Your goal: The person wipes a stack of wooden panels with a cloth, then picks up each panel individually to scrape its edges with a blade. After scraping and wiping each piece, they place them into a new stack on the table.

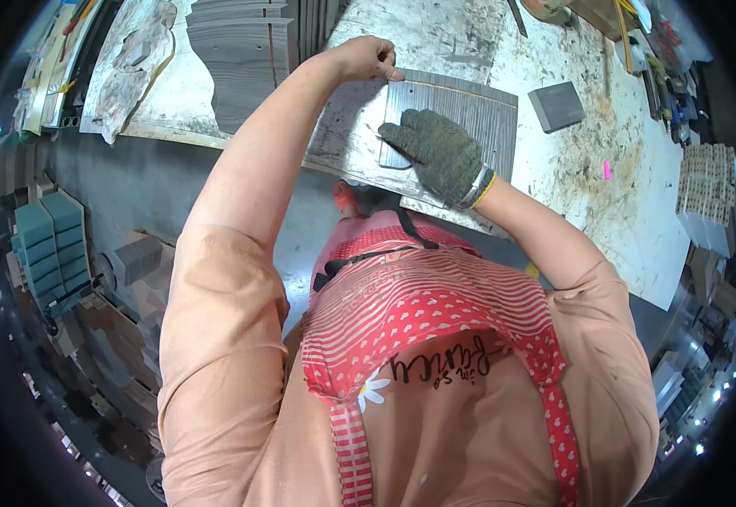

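Observation:
A thin grey wood-grain board [461, 93] lies on the worktable close to its front edge. My bare left hand [366, 59] is at the board's far left corner, its fingers curled and its thumb pressed on the corner. My right hand [442, 156], in a dark work glove, rests palm down over the middle of the board. Its thumb stretches to the left and its fingers point away from me. A thin dark strip or shadow shows below that thumb; I cannot tell which. The underside of the right hand is hidden.
Stacked grey wood-grain panels [237, 72] with wavy edges stand left of my left forearm. To the right lie a small dark grey block [556, 107] and a pink piece [607, 170] on the stained white tabletop [545, 194]. Bundled pale strips [707, 182] stand beyond the right edge.

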The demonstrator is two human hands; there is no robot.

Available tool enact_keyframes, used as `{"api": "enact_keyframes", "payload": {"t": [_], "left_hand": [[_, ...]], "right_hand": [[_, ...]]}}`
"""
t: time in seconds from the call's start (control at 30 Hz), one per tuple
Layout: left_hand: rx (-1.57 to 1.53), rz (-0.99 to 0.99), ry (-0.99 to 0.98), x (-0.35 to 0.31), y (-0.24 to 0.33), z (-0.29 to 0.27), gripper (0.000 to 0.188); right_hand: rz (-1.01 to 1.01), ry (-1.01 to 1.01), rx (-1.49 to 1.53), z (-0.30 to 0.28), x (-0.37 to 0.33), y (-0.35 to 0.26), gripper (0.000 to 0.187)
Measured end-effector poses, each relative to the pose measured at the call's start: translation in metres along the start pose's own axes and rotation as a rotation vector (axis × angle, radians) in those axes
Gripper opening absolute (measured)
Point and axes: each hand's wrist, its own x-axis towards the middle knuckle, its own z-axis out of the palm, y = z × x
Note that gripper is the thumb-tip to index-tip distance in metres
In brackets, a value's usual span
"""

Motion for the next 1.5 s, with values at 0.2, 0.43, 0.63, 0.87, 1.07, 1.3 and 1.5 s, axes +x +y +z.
{"api": "enact_keyframes", "payload": {"t": [0.2, 0.43, 0.63, 0.87, 1.07, 1.3, 1.5], "left_hand": [[-0.023, -0.006, -0.016, 0.002, 0.002, 0.000, 0.037], [-0.023, -0.017, -0.017, 0.004, -0.001, -0.002, 0.038], [-0.033, -0.003, -0.026, 0.005, -0.003, -0.001, 0.036], [-0.099, -0.011, -0.091, 0.007, -0.006, -0.004, 0.032], [-0.025, 0.023, -0.082, 0.007, -0.005, -0.004, 0.034], [-0.055, -0.024, -0.063, 0.009, -0.007, 0.000, 0.039], [-0.074, -0.027, -0.070, 0.005, -0.004, -0.001, 0.039]], "right_hand": [[-0.016, 0.208, 0.002, 0.013, 0.014, 0.036, 0.046], [-0.167, 0.078, -0.044, 0.011, -0.010, -0.005, 0.040], [-0.075, 0.270, -0.007, 0.010, 0.011, 0.024, 0.032], [0.093, 0.219, 0.223, 0.009, 0.028, 0.049, 0.029], [0.128, 0.240, 0.039, 0.013, 0.028, 0.041, 0.034], [-0.128, 0.111, -0.119, 0.009, 0.001, 0.013, 0.042], [-0.043, 0.119, 0.014, 0.004, 0.008, 0.026, 0.041]]}}
